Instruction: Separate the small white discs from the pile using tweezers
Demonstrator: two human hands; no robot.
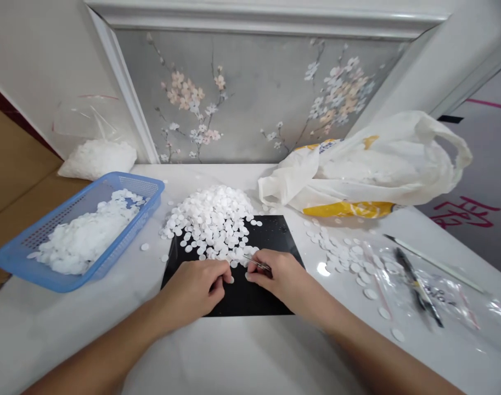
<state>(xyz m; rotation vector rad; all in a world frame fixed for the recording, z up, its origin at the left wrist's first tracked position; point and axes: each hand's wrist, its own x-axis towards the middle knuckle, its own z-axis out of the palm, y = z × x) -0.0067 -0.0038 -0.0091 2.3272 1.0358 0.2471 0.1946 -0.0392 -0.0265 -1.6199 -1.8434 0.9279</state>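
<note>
A heap of small white round discs [215,216] covers the far part of a black mat [270,302] on the white table. My left hand [195,288] is closed at the mat's near left, its thumb and fingertips pinched at a white disc [232,280] whose edge shows. To its right, my right hand [283,277] is closed around slim metal tweezers [260,265]. Their tips point left, towards the near edge of the heap. The palms of both hands are hidden.
Left stands a blue plastic basket [151,189] of white discs, with a filled clear bag [100,156] behind it. A white and yellow plastic bag [369,164] lies at back right. Loose discs [344,255], a black pen [417,285] and a pale stick [439,266] lie on the right.
</note>
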